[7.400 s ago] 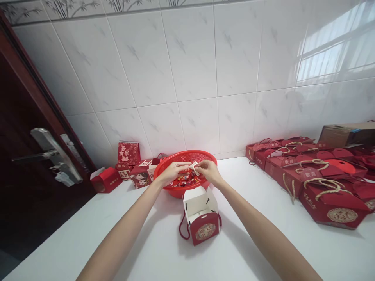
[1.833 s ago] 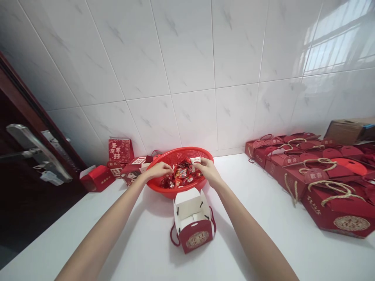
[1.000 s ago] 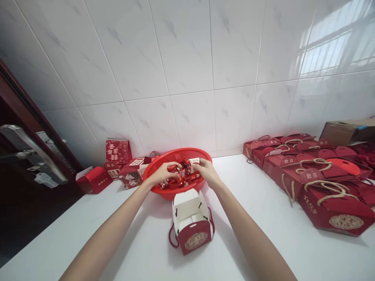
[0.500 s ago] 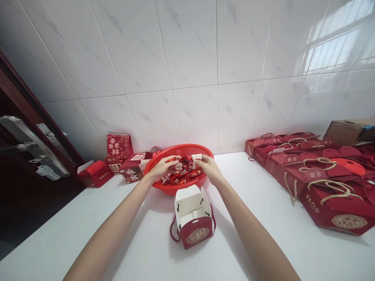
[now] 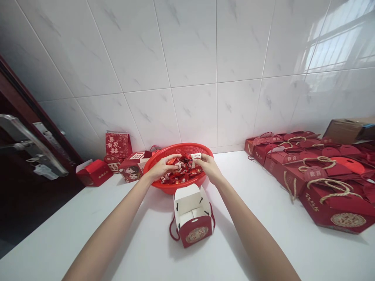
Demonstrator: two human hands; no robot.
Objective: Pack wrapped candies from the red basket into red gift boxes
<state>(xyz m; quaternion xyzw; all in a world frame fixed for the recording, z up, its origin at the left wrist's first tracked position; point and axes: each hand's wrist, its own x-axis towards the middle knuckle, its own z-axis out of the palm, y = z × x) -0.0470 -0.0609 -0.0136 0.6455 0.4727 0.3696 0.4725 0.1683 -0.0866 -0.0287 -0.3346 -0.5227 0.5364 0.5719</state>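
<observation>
A red plastic basket (image 5: 172, 190) stands against the tiled wall with several wrapped candies (image 5: 183, 171) inside. Over its left side, my left hand (image 5: 164, 167) pinches a red-wrapped candy (image 5: 174, 161). My right hand (image 5: 206, 165), over the right side, has its fingers on a white-wrapped candy (image 5: 195, 156). In front of the basket sits an open red box (image 5: 195, 232) with a white inside and dark red cord handles; neither hand touches it, and no candy shows in it.
Rows of closed red boxes (image 5: 310, 171) with rope handles fill the right side, a brown carton (image 5: 345, 130) behind them. Smaller red boxes (image 5: 95, 173) stand left of the basket. A door handle (image 5: 32, 144) is at the far left.
Both hands stay over the basket with only slight finger movement. The red candy at my left fingers and the white one at my right fingers now show more clearly.
</observation>
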